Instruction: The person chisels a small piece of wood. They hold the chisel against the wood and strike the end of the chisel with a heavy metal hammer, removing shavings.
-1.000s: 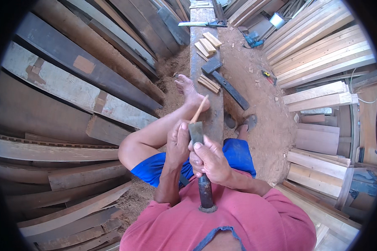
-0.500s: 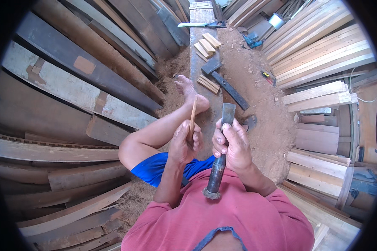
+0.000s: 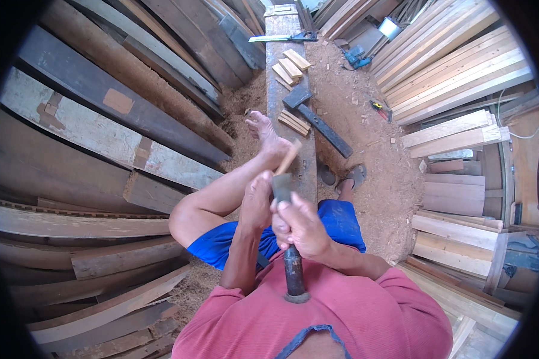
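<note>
My left hand [image 3: 256, 200] is closed round a thin strip of wood [image 3: 289, 157], which points up and away from me. In my right hand [image 3: 302, 226] is a wide chisel [image 3: 294, 272], gripped where blade and handle meet. Its blurred blade lies against or just over the near part of the strip, by my left fingers; whether it touches I cannot tell. The dark handle end points back at my chest. Beyond my hands, a dark mallet [image 3: 323, 128] lies across the plank bench [image 3: 273, 107], with small wood pieces [image 3: 294, 122] beside its head.
More short pale pieces [image 3: 291, 66] and a handsaw [image 3: 283, 37] lie farther up the bench. Boards [image 3: 102, 113] lean on the left; stacked lumber [image 3: 461, 66] lines the right. On the dusty floor are a teal power tool [image 3: 356, 58] and a small yellow-red tool [image 3: 380, 110].
My right hand has brought the chisel leftward to the wood strip, the blade now next to my left hand. The strip has tilted to the right.
</note>
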The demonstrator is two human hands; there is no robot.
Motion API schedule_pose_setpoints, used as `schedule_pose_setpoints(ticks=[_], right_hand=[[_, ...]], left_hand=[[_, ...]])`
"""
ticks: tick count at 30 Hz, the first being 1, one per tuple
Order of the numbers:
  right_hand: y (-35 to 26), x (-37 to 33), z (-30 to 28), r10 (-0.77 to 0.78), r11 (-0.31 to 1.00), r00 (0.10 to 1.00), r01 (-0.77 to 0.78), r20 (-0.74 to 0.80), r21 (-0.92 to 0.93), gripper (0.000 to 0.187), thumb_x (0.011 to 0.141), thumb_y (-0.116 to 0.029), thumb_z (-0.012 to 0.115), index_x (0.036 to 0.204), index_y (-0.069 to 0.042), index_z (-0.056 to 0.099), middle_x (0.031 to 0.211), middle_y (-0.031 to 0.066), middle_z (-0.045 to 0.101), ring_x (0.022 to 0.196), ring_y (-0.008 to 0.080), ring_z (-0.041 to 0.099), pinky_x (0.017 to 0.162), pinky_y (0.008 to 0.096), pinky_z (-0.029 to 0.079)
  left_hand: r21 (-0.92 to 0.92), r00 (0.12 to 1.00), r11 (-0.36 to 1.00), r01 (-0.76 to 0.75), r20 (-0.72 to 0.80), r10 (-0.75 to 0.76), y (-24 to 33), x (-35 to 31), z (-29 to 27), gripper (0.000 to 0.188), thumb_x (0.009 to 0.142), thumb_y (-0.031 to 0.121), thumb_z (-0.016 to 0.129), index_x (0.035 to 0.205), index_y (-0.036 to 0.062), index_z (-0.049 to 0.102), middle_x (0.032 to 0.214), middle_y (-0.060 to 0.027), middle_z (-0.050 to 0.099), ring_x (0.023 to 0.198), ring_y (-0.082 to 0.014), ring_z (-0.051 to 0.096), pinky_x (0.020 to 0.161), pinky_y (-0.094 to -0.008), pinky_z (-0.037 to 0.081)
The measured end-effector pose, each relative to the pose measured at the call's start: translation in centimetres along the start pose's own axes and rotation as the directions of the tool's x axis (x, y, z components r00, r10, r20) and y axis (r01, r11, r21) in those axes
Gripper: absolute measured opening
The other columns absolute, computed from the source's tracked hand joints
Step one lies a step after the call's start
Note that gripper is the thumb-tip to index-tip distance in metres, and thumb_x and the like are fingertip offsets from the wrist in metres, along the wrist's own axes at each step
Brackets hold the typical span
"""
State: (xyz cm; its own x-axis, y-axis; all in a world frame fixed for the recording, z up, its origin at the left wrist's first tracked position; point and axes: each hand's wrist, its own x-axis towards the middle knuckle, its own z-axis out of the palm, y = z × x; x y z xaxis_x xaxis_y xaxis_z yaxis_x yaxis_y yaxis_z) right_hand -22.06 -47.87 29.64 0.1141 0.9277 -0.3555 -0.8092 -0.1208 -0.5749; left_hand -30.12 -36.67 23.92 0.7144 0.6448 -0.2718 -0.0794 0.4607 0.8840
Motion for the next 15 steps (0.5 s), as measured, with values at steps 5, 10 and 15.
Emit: schedule_pose_setpoints(ticks=[5, 10, 15], right_hand=[[0.1, -0.6, -0.4, -0.108, 0.994, 0.994, 0.108, -0.028, -0.029, 0.016, 0.103, -0.022, 0.04, 0.104, -0.007, 0.045, 0.067, -0.0014, 0.043, 0.049, 0.0049, 0.04, 0.046, 0.0239, 0.041], [-0.8, -1.3, -0.3, -0.136, 0.987, 0.99, 0.132, -0.042, -0.088, 0.018, 0.104, -0.024, 0.04, 0.105, -0.007, 0.045, 0.067, -0.0002, 0.044, 0.049, 0.005, 0.04, 0.046, 0.024, 0.041], [-3.5, -1.7, -2.6, -0.4, 0.876, 0.906, 0.334, -0.136, -0.348, 0.023, 0.101, -0.029, 0.049, 0.109, -0.008, 0.044, 0.06, -0.0015, 0.041, 0.044, 0.0066, 0.038, 0.042, 0.025, 0.041]], left_hand=[[-0.104, 1.0, 0.995, -0.011, -0.026, 0.008, 0.2, -2.7, 2.2, 0.038, 0.107, 0.035, 0.036, 0.086, 0.0084, 0.054, 0.07, 0.001, 0.054, 0.059, -0.0054, 0.047, 0.054, -0.0217, 0.04], [0.008, 0.998, 0.999, -0.049, -0.049, 0.05, -1.4, -3.7, 1.2, 0.041, 0.106, 0.036, 0.036, 0.082, 0.0079, 0.052, 0.058, 0.0017, 0.046, 0.048, -0.0075, 0.042, 0.045, -0.0253, 0.035], [-0.072, 0.98, 0.978, 0.196, -0.012, -0.197, -3.8, -6.9, -1.8, 0.043, 0.103, 0.041, 0.043, 0.08, 0.0069, 0.054, 0.055, 0.0014, 0.044, 0.045, -0.0057, 0.038, 0.042, -0.0227, 0.029]])
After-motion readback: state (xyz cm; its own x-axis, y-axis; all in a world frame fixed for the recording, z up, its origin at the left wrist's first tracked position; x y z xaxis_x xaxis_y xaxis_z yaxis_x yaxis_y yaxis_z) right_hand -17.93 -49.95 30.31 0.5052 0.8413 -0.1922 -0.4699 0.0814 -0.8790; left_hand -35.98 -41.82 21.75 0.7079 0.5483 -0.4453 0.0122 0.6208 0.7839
